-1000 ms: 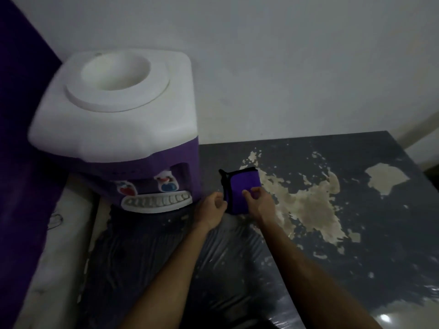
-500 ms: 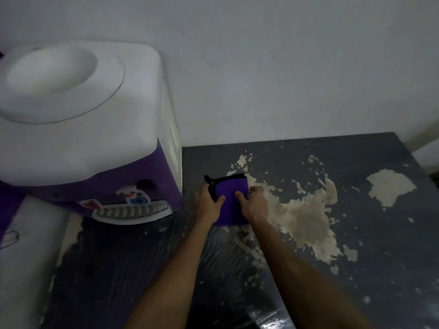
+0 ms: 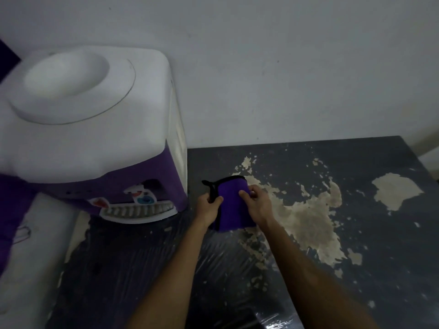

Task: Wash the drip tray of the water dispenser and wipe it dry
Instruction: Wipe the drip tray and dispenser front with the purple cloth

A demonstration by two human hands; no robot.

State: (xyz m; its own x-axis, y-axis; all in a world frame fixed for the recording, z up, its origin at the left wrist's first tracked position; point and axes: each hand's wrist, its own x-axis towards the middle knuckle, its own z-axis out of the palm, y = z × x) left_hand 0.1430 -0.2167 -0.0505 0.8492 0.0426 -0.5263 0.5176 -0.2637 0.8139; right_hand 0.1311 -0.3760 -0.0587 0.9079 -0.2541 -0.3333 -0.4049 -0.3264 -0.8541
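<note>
my view has swung back toward the desk (image 3: pixel 356 162) vs a sec ago, and my hands have shifted on the purple cloth (image 3: pixel 231 203): left hand (image 3: pixel 209 207) now pinches its black-trimmed left edge, right hand (image 3: pixel 257 205) grips the top right w/ fingers curled over it. looks like i'm squaring up or folding the cloth, so prob getting ready for the wipe, not washing yet. the drip tray (image 3: pixel 137 213) is still seated in the water dispenser (image 3: pixel 90 129), just left of my hands, a white slotted grille, curved front, hard plastic. dispenser is glossy white on top w/ a round bottle well, purple lower body. cloth looks soft, thin, matte. desk top is dark, paint flaked off in pale patches, w/ shiny crinkled plastic film near me.
</note>
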